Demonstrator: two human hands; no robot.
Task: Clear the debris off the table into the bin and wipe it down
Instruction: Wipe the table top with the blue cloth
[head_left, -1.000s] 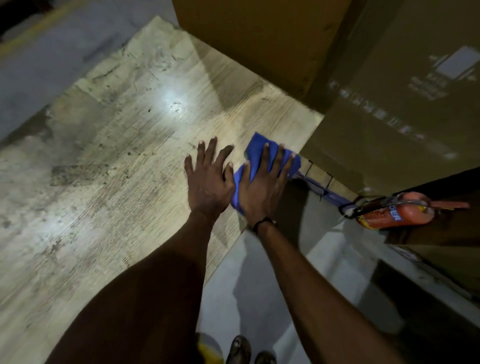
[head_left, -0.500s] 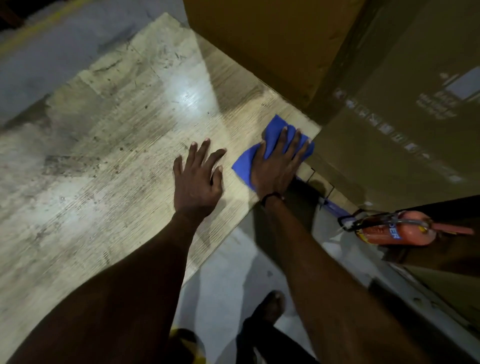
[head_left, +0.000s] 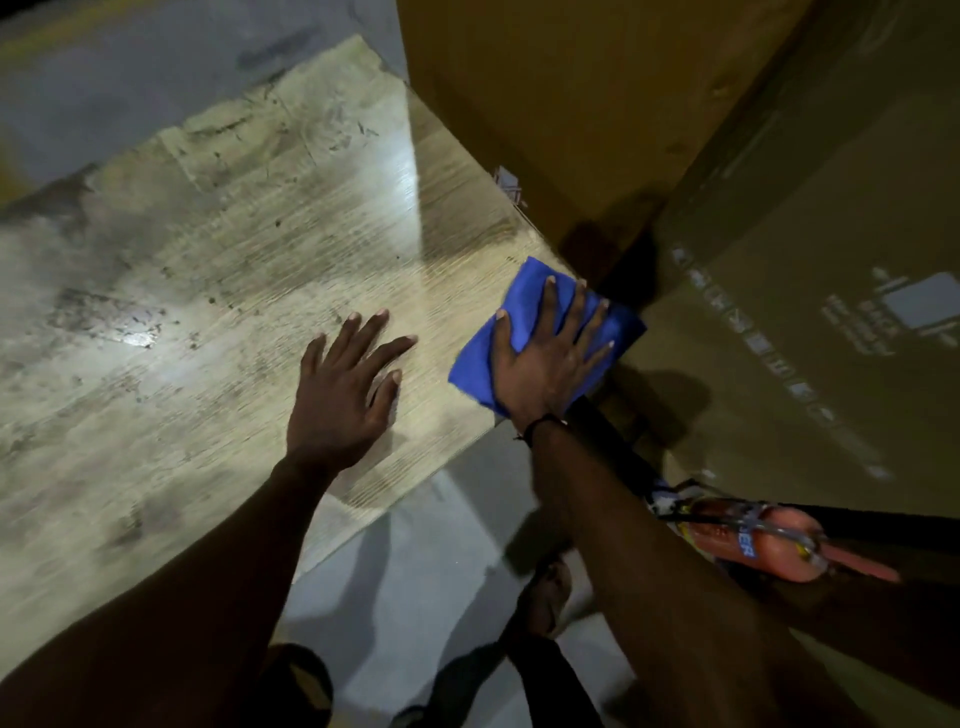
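Scene: a person leans over a worn, pale wood-grain table (head_left: 218, 291), seen from a head-worn camera looking down along both bare forearms
Right hand: the right hand (head_left: 550, 358) lies flat on a blue cloth (head_left: 524, 291), fingers straight and fanned, pressing it against the tabletop; nothing is curled around the fabric
Cloth: folded and bright blue, it sits at the table's right-hand corner, its outer end reaching the edge nearest the brown cardboard boxes; part of it is hidden beneath the palm
Left hand: the left hand (head_left: 345, 387) rests palm-down on bare wood just beside the cloth and apart from it, fingers spread and straight, holding nothing
Wrist: a thin dark band (head_left: 537, 423) circles the right wrist at the table's near edge
Table surface: dark specks and grey smudges mark the wood to the left of the hands, with a bright glare patch across the middle and another at the left
Surroundings: a large cardboard box (head_left: 561, 104) stands against the far right edge of the table; a second box (head_left: 810, 332) with pale printed symbols stands to the right
Floor level: a red fire extinguisher (head_left: 753, 540) lies on its side beyond the right forearm, above a grey floor (head_left: 410, 582)
Bin: not seen in this view
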